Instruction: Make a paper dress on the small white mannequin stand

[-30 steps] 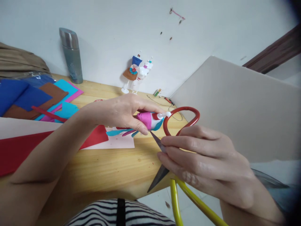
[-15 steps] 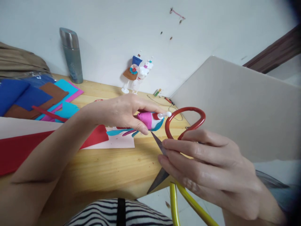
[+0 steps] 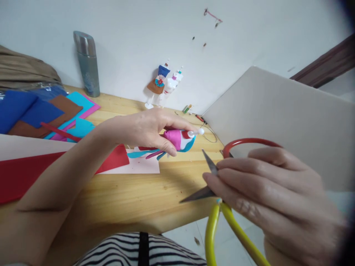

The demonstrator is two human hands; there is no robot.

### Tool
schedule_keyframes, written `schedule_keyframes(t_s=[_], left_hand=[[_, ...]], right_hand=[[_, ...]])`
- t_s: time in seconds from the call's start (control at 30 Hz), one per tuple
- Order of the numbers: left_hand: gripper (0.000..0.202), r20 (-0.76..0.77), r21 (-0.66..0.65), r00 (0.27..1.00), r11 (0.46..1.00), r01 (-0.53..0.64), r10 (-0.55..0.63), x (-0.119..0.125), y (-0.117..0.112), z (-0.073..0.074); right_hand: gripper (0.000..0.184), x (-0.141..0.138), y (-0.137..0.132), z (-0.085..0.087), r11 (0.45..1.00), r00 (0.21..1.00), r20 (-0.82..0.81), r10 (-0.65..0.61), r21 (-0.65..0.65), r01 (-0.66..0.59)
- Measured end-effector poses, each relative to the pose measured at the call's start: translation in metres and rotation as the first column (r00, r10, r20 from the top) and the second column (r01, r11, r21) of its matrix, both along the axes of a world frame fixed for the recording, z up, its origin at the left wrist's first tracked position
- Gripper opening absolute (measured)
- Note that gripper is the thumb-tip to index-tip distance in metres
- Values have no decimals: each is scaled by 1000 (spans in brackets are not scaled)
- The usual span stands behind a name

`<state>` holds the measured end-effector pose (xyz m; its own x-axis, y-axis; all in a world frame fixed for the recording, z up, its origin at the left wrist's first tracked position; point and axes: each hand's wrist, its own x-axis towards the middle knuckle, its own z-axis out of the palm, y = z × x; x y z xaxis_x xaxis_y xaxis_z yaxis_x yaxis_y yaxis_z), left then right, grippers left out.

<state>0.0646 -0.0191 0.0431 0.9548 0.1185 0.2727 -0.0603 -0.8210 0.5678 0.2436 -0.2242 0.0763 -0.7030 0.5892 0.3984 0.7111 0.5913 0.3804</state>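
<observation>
My left hand point(image 3: 144, 127) is closed around a miniature dress form point(image 3: 174, 139) dressed in pink, white and blue fabric. The form lies on its side, its white knob end pointing right. Blue and pink strips trail out to the left beneath my fingers. In my right hand point(image 3: 269, 188) is a pair of scissors point(image 3: 200, 194) with one red and one yellow handle. Their blades are spread apart and point left, clear of the dress form. Part of the scissors is hidden behind my fingers.
Red fabric point(image 3: 33, 171) lies on a pale pink sheet point(image 3: 144, 168) at the left. Behind are folded blue fabric point(image 3: 16, 111), brown fabric point(image 3: 69, 107) and a flask point(image 3: 88, 70). More small dress forms point(image 3: 158, 83) stand against the wall. A grey panel point(image 3: 271, 122) rises at the right.
My right hand has drawn the scissors to the right, away from the dress form. My left hand has hardly moved and keeps its hold.
</observation>
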Motion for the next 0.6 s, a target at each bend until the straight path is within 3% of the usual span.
schedule_keyframes(t_s=[0.13,0.3,0.43,0.6], left_hand=[[49,0,-14,1000,1000,-13,13,0,-2,0],[47,28,-29,999,999,-34,35,2,-5,-3],[49,54,-17,996,997,-70,71,4,-5,-5],[50,66,-4,994,996,-85,85,5,-7,-5]], right_hand=[[21,9,3,4,991,987,132,-97,101,84],[18,-5,4,2,958,959,173,-226,220,186],[25,-14,7,5,934,926,197,-321,229,275],[30,-16,10,9,930,889,313,-335,263,258]])
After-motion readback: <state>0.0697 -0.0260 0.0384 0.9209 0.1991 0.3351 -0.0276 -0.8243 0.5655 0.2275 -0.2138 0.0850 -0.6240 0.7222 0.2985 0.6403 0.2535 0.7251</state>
